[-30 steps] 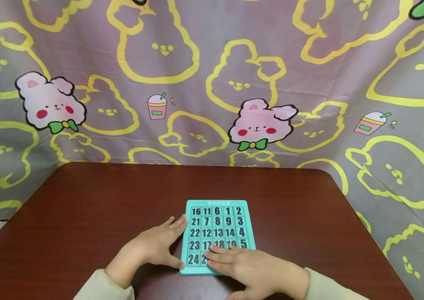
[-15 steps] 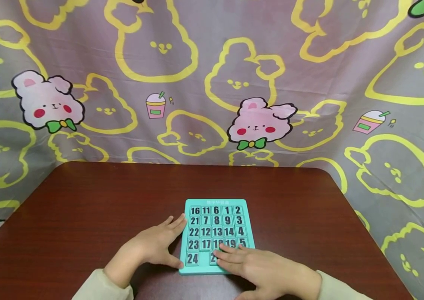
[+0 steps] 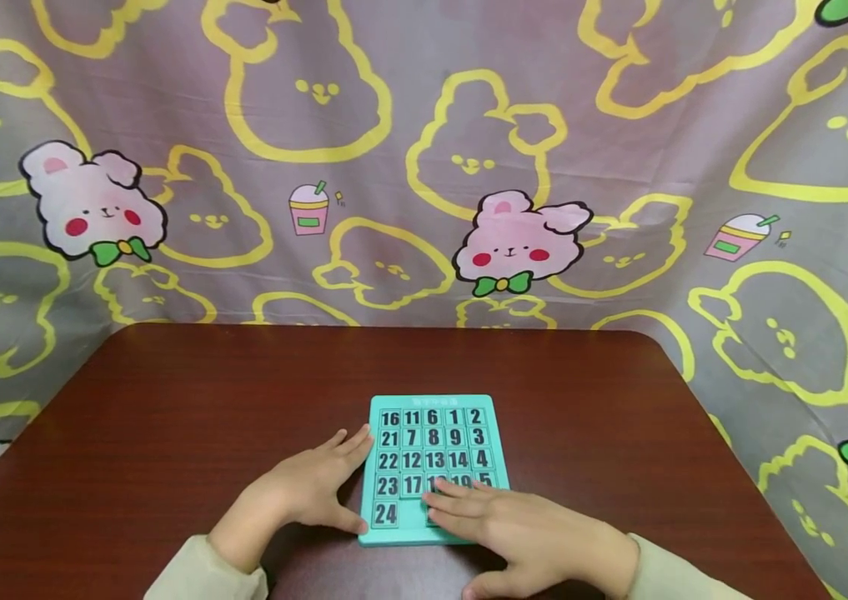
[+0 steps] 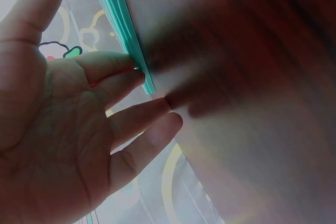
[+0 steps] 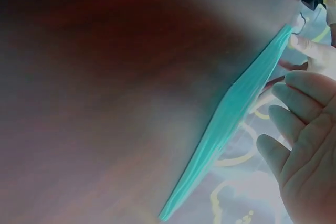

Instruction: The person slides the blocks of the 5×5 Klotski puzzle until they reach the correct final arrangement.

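Head view: the teal number puzzle (image 3: 431, 467) lay on the bench (image 3: 168, 417); the left hand (image 3: 303, 492), fingers straight, braced the puzzle's left edge, and the right hand (image 3: 514, 533) pressed flat fingers on its near tiles. Left wrist view: fingertips (image 4: 131, 64) touched the puzzle's edge (image 4: 123, 24). Right wrist view: relaxed fingers (image 5: 294, 124) hovered beside the puzzle (image 5: 231, 108).

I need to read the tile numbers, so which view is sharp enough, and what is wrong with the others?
Head view: evenly lit and sharp, digits legible on the flat turquoise plastic number-tile puzzle board, though the right hand covers the lower right tiles. Left wrist view: washed out and soft, the left hand fills it, board edge-on. Right wrist view: hazy, with a dark upper left corner, board only a blurred sliver.
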Available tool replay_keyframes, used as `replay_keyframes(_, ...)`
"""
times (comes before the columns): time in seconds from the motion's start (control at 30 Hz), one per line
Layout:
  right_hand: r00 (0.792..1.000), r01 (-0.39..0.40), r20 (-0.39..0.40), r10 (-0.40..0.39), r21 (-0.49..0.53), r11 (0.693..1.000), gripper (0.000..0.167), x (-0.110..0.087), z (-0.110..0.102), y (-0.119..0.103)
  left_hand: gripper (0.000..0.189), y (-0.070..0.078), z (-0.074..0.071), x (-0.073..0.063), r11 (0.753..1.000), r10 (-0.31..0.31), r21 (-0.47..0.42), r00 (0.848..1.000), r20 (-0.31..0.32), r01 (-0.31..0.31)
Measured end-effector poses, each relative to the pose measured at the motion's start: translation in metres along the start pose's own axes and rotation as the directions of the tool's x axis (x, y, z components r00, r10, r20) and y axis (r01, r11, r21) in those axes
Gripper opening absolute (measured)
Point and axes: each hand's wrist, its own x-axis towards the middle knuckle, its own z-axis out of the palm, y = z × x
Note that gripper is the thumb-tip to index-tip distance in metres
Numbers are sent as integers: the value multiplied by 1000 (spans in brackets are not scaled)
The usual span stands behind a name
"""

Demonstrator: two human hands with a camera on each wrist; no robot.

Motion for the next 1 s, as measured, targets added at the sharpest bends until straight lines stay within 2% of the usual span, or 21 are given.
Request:
replay_keyframes(0.23, 999, 10, 46, -11, 15, 1000, 72, 20, -4, -1, 110, -1, 0, 1, 1000, 9, 4, 1000, -13, -9)
replay_keyframes(0.5, 996, 65, 61, -61, -75, 995, 73, 34, -1, -3, 110, -3, 0, 0, 1000, 28, 4, 999, -21, -28)
replay_keyframes(0.73, 995, 67, 85, -60, -82, 994, 73, 42, 0, -5, 110, -2, 0, 0, 1000, 28, 3, 999, -21, -28)
replay_keyframes(1.0, 993, 65, 108, -56, -79, 995, 72, 41, 3, -5, 109, -2, 0, 0, 1000, 16, 0, 1000, -6, -16)
